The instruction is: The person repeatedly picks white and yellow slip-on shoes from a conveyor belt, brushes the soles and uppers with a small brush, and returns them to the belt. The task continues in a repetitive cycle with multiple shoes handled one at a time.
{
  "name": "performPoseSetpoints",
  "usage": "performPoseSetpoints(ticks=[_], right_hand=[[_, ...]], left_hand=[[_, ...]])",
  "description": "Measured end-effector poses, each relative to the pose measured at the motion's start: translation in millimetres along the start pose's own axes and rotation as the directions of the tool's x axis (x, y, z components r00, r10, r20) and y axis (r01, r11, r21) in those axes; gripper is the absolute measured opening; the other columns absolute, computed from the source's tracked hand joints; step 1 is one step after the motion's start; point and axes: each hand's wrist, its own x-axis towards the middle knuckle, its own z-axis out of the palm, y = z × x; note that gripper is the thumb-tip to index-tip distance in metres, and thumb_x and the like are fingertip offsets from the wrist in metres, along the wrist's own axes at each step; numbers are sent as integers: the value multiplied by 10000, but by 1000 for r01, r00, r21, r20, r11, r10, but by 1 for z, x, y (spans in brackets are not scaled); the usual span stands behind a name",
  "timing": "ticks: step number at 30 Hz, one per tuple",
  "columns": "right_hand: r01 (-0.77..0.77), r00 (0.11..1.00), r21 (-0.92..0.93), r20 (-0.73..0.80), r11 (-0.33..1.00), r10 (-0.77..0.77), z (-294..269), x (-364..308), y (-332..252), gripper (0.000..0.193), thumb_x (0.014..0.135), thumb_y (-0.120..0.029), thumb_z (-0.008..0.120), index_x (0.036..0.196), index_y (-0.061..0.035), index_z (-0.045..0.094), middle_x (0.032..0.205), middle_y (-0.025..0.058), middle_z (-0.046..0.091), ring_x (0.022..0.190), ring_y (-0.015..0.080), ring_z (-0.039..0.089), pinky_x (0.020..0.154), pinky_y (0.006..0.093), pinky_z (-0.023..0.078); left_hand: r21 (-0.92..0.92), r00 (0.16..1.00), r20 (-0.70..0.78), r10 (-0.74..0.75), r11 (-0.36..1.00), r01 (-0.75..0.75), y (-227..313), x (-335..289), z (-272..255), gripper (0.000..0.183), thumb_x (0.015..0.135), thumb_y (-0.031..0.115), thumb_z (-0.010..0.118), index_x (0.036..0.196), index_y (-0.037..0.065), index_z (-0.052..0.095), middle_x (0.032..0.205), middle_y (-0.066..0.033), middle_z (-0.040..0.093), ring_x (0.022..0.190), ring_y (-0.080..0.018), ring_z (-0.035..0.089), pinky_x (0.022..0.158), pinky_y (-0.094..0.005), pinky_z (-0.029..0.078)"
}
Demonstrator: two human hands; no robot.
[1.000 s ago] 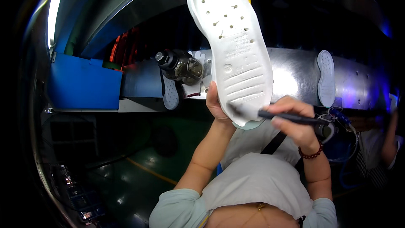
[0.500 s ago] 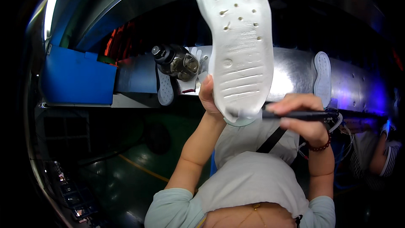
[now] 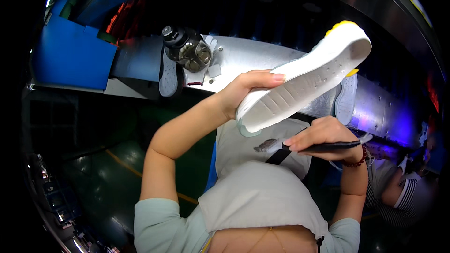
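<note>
My left hand [image 3: 248, 91] is closed round the heel end of a white shoe sole [image 3: 304, 82]. The sole is tilted, its hollow inner face toward me and its toe up to the right, with yellow at the toe edge and pale green at the heel. Below it, my right hand [image 3: 323, 136] grips a black-handled brush [image 3: 328, 147] between thumb and fingers. Its pale tip is blurred and apart from the sole, over my grey apron [image 3: 262, 192], near a dark mark on the cloth.
A metal bench [image 3: 253, 49] runs across behind the sole. On it stand a dark see-through bottle [image 3: 190, 51], another sole [image 3: 168, 82] at left and one [image 3: 346, 100] at right. A blue box [image 3: 72, 54] is at far left. Another person's striped sleeve [image 3: 407, 192] shows at right.
The sole has turned from upright to slanting right, showing its inner side wall. The brush has come off the heel and dropped lower, toward the apron.
</note>
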Motion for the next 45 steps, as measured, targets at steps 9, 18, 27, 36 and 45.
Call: performPoseSetpoints(ticks=[9, 18, 27, 36, 45], right_hand=[[-48, 990, -211, 116, 976, 74, 1, 0, -6, 94, 688, -90, 635, 781, -96, 630, 868, 26, 638, 661, 130, 601, 482, 225, 333], [7, 988, -378, 146, 926, 52, -12, -2, -20, 139, 668, -66, 617, 804, -97, 628, 888, 41, 634, 602, 137, 581, 491, 233, 331], [-28, 996, -466, 58, 884, 62, -9, -13, -20, 207, 647, -16, 595, 840, -87, 614, 923, 51, 625, 592, 124, 563, 478, 230, 333], [-11, 997, -499, -77, 866, -32, -7, -25, -17, 231, 621, 25, 597, 819, -94, 612, 938, 61, 621, 545, 135, 534, 470, 227, 346], [-16, 999, -472, -46, 881, -7, -13, -37, -17, 264, 626, -3, 563, 875, -77, 608, 976, 73, 607, 591, 130, 564, 493, 220, 369]], left_hand=[[138, 986, 1, -168, 976, 166, 13, -1, 4, 506, 761, 319, 547, 1106, -42, 459, 922, -132, 547, 761, -128, 561, 613, -232, 458], [185, 973, -41, -227, 955, 230, 16, -8, 3, 555, 764, 311, 541, 1128, -91, 421, 1018, -201, 506, 879, -180, 533, 719, -254, 440], [234, 955, -64, -291, 926, 297, 22, -18, 2, 580, 770, 324, 542, 1143, -98, 402, 1049, -215, 493, 899, -195, 534, 730, -261, 445], [224, 960, -143, -242, 936, 270, 25, -31, -4, 532, 783, 294, 524, 1132, -92, 416, 994, -183, 534, 823, -157, 567, 686, -235, 462], [289, 948, -257, -187, 921, 260, 34, -53, -2, 575, 767, 347, 542, 1130, -84, 429, 1023, -178, 522, 880, -156, 534, 733, -234, 432]])
